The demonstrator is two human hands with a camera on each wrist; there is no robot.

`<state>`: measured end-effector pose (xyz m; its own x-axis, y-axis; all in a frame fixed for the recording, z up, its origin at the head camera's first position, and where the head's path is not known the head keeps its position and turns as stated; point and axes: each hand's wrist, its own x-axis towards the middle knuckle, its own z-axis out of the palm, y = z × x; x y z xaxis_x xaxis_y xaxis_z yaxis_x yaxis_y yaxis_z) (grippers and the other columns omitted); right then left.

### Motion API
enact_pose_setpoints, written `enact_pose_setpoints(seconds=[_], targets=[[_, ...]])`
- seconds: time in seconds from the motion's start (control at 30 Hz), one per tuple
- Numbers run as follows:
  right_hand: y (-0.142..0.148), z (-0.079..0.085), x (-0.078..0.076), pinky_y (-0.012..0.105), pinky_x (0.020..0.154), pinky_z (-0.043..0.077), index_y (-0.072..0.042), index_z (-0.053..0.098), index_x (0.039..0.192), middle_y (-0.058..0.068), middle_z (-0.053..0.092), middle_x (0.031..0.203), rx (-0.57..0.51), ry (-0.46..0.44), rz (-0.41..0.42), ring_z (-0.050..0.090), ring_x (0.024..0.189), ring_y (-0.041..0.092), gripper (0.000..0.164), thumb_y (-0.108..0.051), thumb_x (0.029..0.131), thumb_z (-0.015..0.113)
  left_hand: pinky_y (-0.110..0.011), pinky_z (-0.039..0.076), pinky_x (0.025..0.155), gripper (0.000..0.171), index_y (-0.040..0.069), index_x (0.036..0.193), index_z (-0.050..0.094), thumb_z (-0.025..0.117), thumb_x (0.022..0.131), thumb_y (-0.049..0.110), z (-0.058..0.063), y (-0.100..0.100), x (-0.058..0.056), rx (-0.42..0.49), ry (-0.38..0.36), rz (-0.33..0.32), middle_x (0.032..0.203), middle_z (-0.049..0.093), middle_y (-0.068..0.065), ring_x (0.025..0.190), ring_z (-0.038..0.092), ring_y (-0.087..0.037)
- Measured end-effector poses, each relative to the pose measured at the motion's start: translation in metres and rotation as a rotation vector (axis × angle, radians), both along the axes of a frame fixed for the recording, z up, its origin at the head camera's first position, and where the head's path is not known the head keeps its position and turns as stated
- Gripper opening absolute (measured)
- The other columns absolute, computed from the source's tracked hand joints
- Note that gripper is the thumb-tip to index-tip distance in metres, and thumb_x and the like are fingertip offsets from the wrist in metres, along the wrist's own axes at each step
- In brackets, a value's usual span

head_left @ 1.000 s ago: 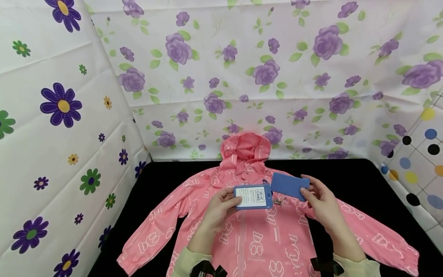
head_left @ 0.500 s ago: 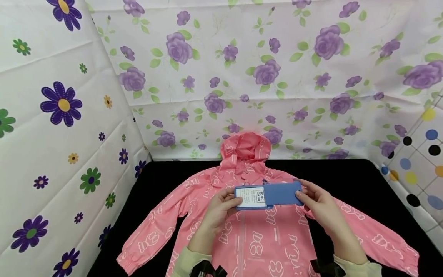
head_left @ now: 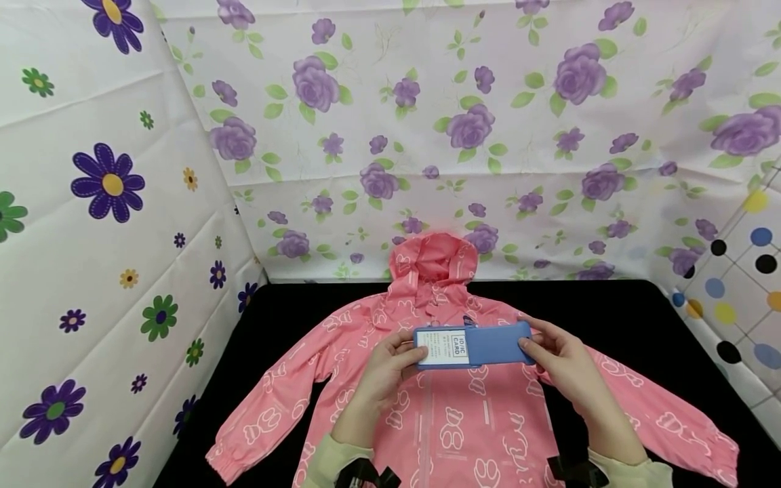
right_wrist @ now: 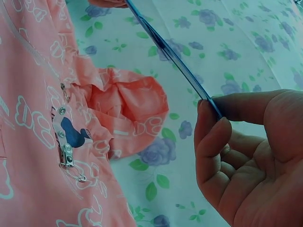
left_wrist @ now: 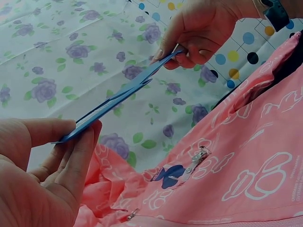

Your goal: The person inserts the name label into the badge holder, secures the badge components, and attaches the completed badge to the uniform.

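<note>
My left hand (head_left: pixel 387 369) pinches the left end of a blue-framed ID card holder (head_left: pixel 442 347), whose white insert reads "ID/IC CARD". A plain blue cover (head_left: pixel 497 344) is pinched at its right end between the thumb and fingers of my right hand (head_left: pixel 561 352). The cover overlaps the holder's right part, in line with it. Seen edge-on in the left wrist view, the two blue pieces (left_wrist: pixel 123 92) lie one against the other. Both are held up over a pink hooded jacket (head_left: pixel 451 420). A clear strap with a metal clip (right_wrist: pixel 67 153) lies on the jacket's chest.
The jacket lies on a black table (head_left: pixel 305 298), sleeves spread and hood toward the back. Floral cloth (head_left: pixel 378 135) hangs behind the table, a daisy-print sheet (head_left: pixel 110 271) at the left and a dotted sheet (head_left: pixel 744 305) at the right.
My right hand has moved left, bringing the cover from beside the holder to over its right part and levelling it. My left hand and the jacket have stayed put.
</note>
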<state>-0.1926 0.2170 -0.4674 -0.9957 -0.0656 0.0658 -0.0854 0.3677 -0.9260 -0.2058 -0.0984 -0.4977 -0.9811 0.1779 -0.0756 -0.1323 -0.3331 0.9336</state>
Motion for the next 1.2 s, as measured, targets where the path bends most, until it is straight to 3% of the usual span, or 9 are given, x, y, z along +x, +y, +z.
enact_pose_setpoints(seconds=[0.27, 1.2], targets=[[-0.001, 0.0008, 0.0006, 0.027, 0.073, 0.06, -0.002, 0.053, 0.156, 0.022, 0.07, 0.115, -0.021, 0.027, -0.003, 0.068, 0.084, 0.016, 0.052, -0.02, 0.109, 0.066, -0.029, 0.064, 0.084, 0.041, -0.013, 0.134, 0.058, 0.072, 0.097, -0.003, -0.0003, -0.0007, -0.0002, -0.001, -0.005, -0.001, 0.107, 0.073, -0.013, 0.093, 0.075, -0.017], [-0.0039, 0.0039, 0.0025, 0.025, 0.073, 0.06, 0.003, 0.048, 0.157, 0.022, 0.068, 0.114, -0.046, -0.003, 0.005, 0.068, 0.085, 0.014, 0.055, -0.018, 0.11, 0.065, -0.03, 0.064, 0.084, 0.043, -0.013, 0.133, 0.058, 0.073, 0.094, -0.006, 0.0014, -0.0027, -0.0003, -0.016, 0.001, 0.0, 0.108, 0.074, -0.013, 0.094, 0.074, -0.018]])
